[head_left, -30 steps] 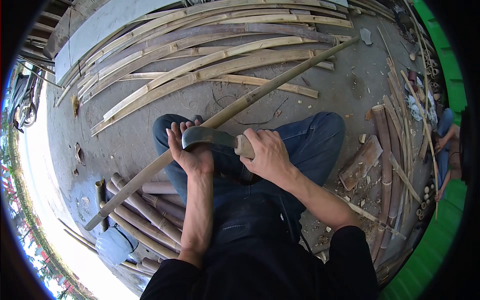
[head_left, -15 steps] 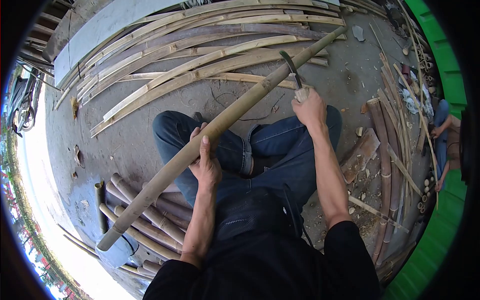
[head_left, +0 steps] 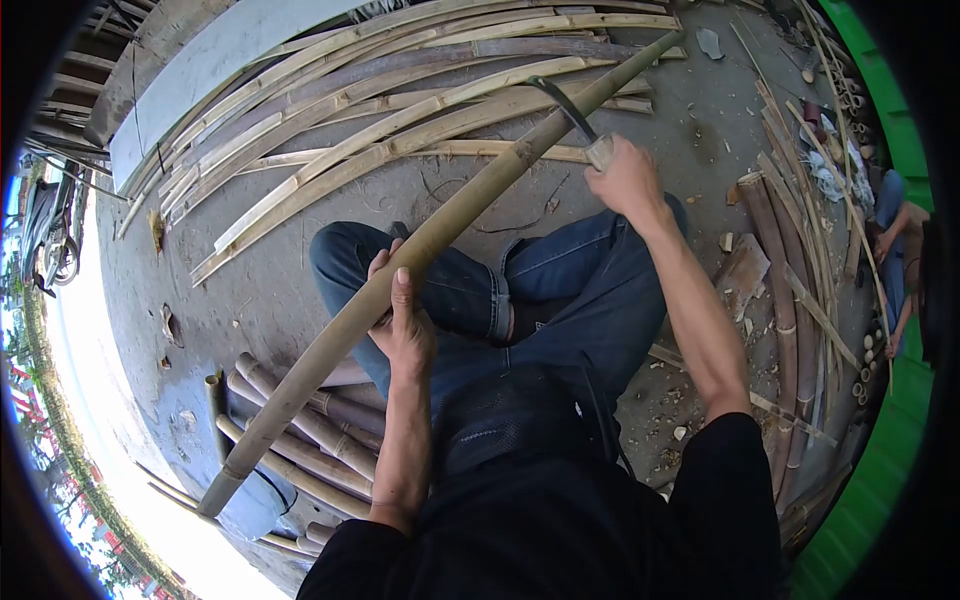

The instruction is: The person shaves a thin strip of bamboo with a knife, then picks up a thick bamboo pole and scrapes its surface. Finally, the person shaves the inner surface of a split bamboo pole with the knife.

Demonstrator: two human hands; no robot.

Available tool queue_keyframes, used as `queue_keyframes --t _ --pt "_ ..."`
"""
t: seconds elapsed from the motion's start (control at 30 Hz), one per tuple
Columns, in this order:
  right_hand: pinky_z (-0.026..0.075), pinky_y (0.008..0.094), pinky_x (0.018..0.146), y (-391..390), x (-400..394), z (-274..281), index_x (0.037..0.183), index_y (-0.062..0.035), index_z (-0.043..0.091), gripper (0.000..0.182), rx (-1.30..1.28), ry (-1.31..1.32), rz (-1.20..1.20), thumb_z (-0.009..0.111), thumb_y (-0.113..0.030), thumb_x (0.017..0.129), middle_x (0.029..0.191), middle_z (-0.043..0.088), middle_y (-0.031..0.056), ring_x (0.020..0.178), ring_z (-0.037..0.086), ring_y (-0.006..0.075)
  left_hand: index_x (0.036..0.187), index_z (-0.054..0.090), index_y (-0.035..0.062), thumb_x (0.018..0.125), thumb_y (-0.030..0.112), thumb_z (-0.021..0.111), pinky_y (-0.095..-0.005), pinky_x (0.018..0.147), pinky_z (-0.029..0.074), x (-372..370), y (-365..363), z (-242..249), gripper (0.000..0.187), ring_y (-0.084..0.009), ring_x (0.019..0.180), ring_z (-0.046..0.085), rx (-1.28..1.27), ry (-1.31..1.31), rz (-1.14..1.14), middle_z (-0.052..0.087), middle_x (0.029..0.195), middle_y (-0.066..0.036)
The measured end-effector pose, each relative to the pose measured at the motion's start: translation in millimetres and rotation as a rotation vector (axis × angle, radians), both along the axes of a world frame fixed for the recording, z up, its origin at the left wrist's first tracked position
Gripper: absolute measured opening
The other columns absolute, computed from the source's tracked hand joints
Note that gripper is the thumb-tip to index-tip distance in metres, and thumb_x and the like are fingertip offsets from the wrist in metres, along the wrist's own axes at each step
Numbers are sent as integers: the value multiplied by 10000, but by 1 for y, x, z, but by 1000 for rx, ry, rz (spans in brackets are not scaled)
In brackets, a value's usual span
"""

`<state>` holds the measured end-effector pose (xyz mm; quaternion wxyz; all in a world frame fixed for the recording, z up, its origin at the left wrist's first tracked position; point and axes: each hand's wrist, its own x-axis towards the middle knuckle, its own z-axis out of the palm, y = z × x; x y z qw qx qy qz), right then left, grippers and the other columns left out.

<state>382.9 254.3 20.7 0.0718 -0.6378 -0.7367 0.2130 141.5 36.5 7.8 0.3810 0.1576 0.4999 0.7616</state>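
A long bamboo pole slants across my lap, from the lower left up to the far right. My left hand wraps round its middle, thumb on top. The wooden grip of a sickle is in my closed right hand. Its thin curved blade crosses over the upper part of the pole, hooked tip to the left. My crossed legs in jeans lie beneath the pole.
Split bamboo strips are spread ahead. Short bamboo lengths lie at my lower left, longer poles and shavings at my right. Another person sits by the green wall. A wheeled vehicle stands far left.
The sickle has turned and moved left, its blade now lying across the pole. My right elbow has swung outward. My left hand keeps its hold on the pole.
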Motion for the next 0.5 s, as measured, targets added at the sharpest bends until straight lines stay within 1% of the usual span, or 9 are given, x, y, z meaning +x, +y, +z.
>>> queue_keyframes --t 0.03,0.1,0.13,0.17,0.27,0.33,0.4,0.47,0.5 --pt "538 464 869 11 6 9 1093 58 633 466 -47 77 -18 726 -218 729 885 691 286 887 689 432 1347 448 -41 973 107 622 -409 1091 467 -1 -1 -4 438 -291 1248 556 26 16 -6 534 1358 -232" --pt "536 471 876 -35 -14 18 1069 64 632 466 108 81 186 735 -217 712 899 682 304 916 678 444 1348 453 -33 971 106 625 -407 1100 458 -2 11 -5 436 -284 1254 550 78 68 -32 535 1359 -226" --pt "504 469 912 -67 -33 43 1037 69 624 461 1 159 327 746 -220 699 891 669 311 939 650 480 1346 459 -29 971 105 624 -403 1101 455 -1 9 3 431 -280 1258 547 42 41 -21 536 1360 -222" --pt "512 474 884 -75 -36 53 1046 70 624 465 -17 143 336 745 -221 704 887 669 308 934 648 477 1345 464 -25 972 104 624 -400 1102 453 -2 4 10 426 -276 1261 544 12 26 -26 537 1361 -218" --pt "536 498 841 14 26 -7 1044 21 634 437 29 15 -63 740 -241 710 860 680 300 864 670 471 1330 471 -28 973 124 628 -392 1072 478 -1 -5 -1 419 -278 1248 553 37 95 -66 546 1350 -213" --pt "538 499 835 -28 -5 16 1050 13 632 442 62 93 46 745 -245 709 848 679 299 860 672 469 1326 470 -32 972 142 634 -395 1057 492 4 14 1 427 -282 1238 561 88 120 -51 552 1340 -216" --pt "540 499 829 -73 -27 20 1056 4 629 447 26 162 144 750 -249 708 837 678 299 856 673 468 1308 479 -60 970 166 640 -403 1032 509 14 19 23 437 -285 1198 588 -20 1 131 582 1293 -220" --pt "550 491 819 -79 -44 7 1115 10 607 503 -16 176 374 755 -247 709 863 682 297 852 686 446 1281 482 -72 960 190 650 -395 898 595 6 33 25 447 -295 1132 628 -14 -37 222 604 1238 -219" --pt "553 490 808 -56 -34 -19 1118 8 610 486 65 144 147 749 -241 725 881 689 286 847 691 433 1271 487 -70 955 190 655 -384 854 615 -1 30 20 443 -294 1108 640 -37 -57 246 612 1222 -217"
